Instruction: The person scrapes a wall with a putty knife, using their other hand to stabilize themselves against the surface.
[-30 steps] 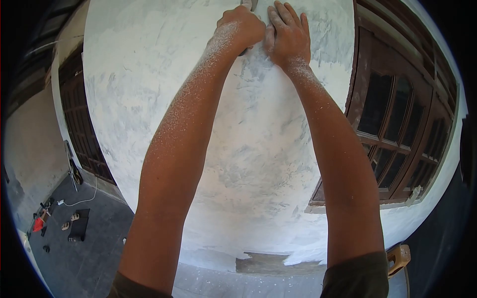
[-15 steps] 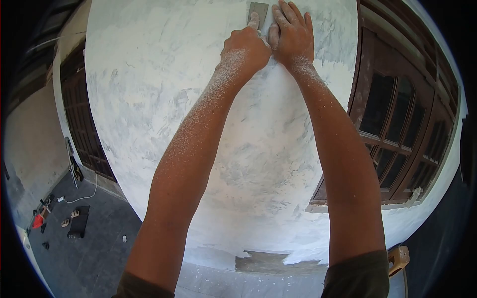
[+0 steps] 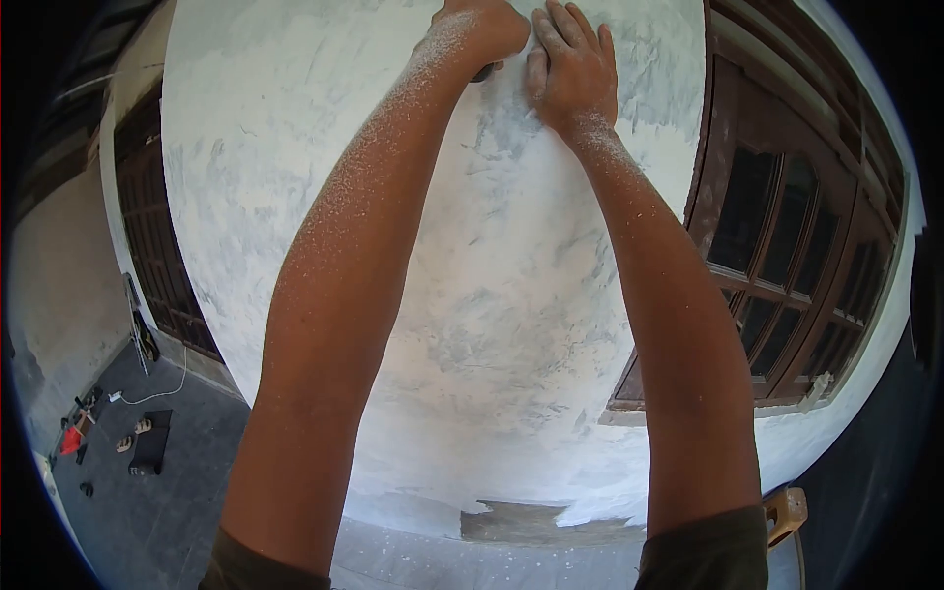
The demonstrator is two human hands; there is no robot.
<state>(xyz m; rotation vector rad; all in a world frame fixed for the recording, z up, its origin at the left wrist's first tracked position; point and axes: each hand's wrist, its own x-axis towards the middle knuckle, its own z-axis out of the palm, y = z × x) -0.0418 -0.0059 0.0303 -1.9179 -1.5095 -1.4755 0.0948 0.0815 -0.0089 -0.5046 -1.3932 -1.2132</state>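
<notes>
My left hand is at the top edge of the view, closed around a putty knife. Only the dark butt of the putty knife's handle shows below the fist; its blade is out of sight. White dust coats that wrist and forearm. To the right of it, my right hand lies flat on the wall, fingers stretched out and dusty at the tips. The wall is covered in patchy white and grey filler, with a bare grey-brown patch near its foot.
A brown wooden window with glass panes is on the right, and a dark door on the left. Sandals, a dark mat, a red item and a white cable lie on the floor. A wooden piece stands at lower right.
My left hand has moved up and left with the putty knife, whose blade has gone from sight. My right hand stays about where it was on the wall.
</notes>
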